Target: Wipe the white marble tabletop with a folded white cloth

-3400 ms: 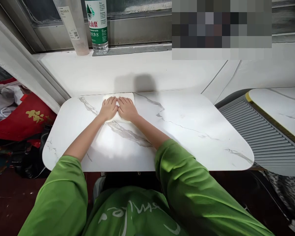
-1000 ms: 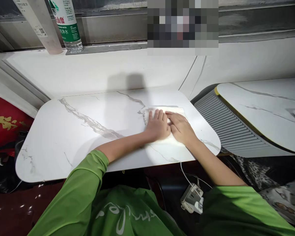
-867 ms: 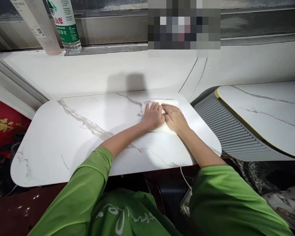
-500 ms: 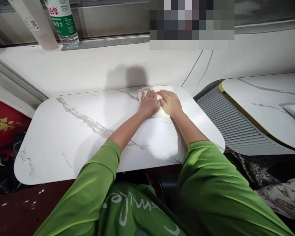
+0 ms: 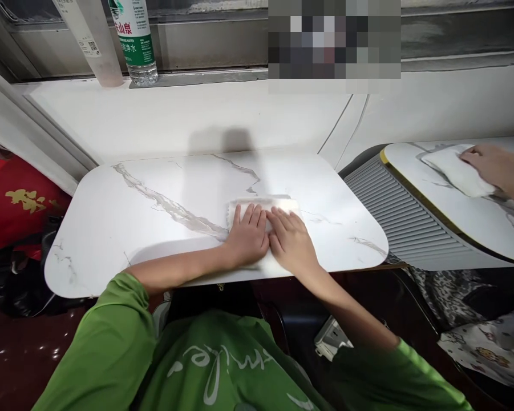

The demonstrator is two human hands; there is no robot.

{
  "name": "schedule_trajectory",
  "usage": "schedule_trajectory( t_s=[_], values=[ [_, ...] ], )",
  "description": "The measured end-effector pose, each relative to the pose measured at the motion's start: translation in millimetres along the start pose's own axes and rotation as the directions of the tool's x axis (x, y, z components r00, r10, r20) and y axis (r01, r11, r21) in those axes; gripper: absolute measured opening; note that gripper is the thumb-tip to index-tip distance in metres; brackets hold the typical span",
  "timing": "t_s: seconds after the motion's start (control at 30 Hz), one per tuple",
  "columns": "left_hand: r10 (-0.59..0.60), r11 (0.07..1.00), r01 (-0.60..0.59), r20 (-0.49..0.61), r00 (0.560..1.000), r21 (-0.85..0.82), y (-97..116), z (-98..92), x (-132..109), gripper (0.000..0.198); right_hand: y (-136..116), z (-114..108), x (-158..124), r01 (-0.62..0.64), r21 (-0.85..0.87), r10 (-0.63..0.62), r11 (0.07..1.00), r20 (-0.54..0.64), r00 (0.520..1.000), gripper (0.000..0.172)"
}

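Observation:
A white cloth lies flat on the white marble-patterned table, near its front edge. My left hand presses on the cloth's left half, palm down with the fingers stretched forward. Beside it, my right hand rests flat on the right half, its fingers slightly spread. The two thumbs nearly meet in the middle. Both palms hide much of the cloth.
A water bottle and a frosted bottle stand on the back ledge. On a second table at the right, another person's hand is on a white cloth. A red bag is at the left.
Both my hands and the cloth have moved from the table's back edge toward me, near the front edge. Another person's hand has come into view at the right.

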State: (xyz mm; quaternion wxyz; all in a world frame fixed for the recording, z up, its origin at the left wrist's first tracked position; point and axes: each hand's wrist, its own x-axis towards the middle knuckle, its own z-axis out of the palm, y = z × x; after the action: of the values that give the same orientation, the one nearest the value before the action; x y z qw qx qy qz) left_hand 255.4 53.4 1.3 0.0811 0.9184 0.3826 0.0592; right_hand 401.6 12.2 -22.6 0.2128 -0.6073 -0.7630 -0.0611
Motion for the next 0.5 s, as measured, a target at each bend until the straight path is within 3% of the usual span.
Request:
schedule_trajectory(
  t_s=[0.1,0.2,0.33,0.5],
  values=[
    [0.040,0.999,-0.040,0.011,0.999,0.027,5.8,-2.0,-23.0,0.057,-17.9,-7.2,-16.8,0.008,0.023,-0.008,1.000,-0.009,1.000,0.049],
    [0.022,0.999,-0.022,-0.014,1.000,0.030,4.9,-0.9,-23.4,0.055,-17.8,-5.9,-15.7,0.004,0.040,-0.003,0.999,-0.017,1.000,0.048],
    [-0.012,1.000,0.012,-0.029,1.000,-0.004,-9.7,0.2,0.3,0.054,-2.5,7.6,11.0,0.005,0.034,-0.004,0.999,-0.023,1.000,0.048],
    [-0.062,0.997,0.061,-0.019,0.998,-0.044,-56.2,-9.0,54.0,0.054,17.5,38.4,81.0,-0.050,0.057,0.051,0.997,-0.021,0.998,0.046]
  ],
)
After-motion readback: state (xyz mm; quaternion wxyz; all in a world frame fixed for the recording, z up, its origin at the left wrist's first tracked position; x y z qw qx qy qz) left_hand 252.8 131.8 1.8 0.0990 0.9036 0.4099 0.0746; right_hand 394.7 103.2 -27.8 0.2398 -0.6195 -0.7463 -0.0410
